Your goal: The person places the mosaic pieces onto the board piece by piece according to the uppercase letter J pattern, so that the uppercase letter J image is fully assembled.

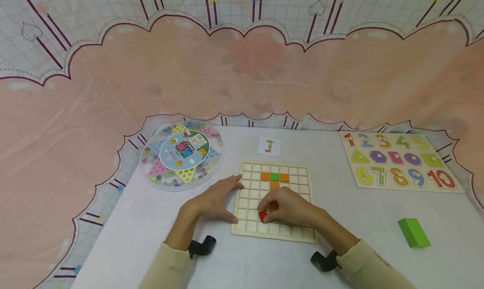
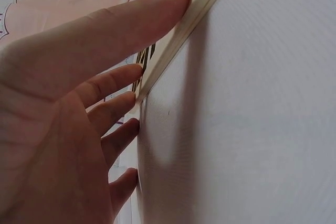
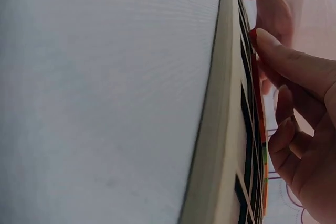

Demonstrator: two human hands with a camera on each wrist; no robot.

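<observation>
A wooden grid board (image 1: 249,228) lies flat on the table. In its upper middle squares sit a green tile (image 1: 274,177) and several orange tiles (image 1: 284,178). My right hand (image 1: 289,206) is over the lower middle of the board and pinches a red tile (image 1: 262,216) between thumb and finger; the same red tile (image 3: 253,38) shows at the fingertips in the right wrist view. The right hand partly covers the squares beneath it. My left hand (image 1: 213,200) rests with spread fingers at the board's left edge, its thumb (image 2: 157,14) touching the rim.
Behind the board lies a small pattern card (image 1: 269,146). A round marble game (image 1: 181,156) in clear packaging is at back left. On the right are a number puzzle board (image 1: 402,161) and, nearer, a green block (image 1: 414,232). A patterned cloth (image 1: 242,79) hangs behind the table.
</observation>
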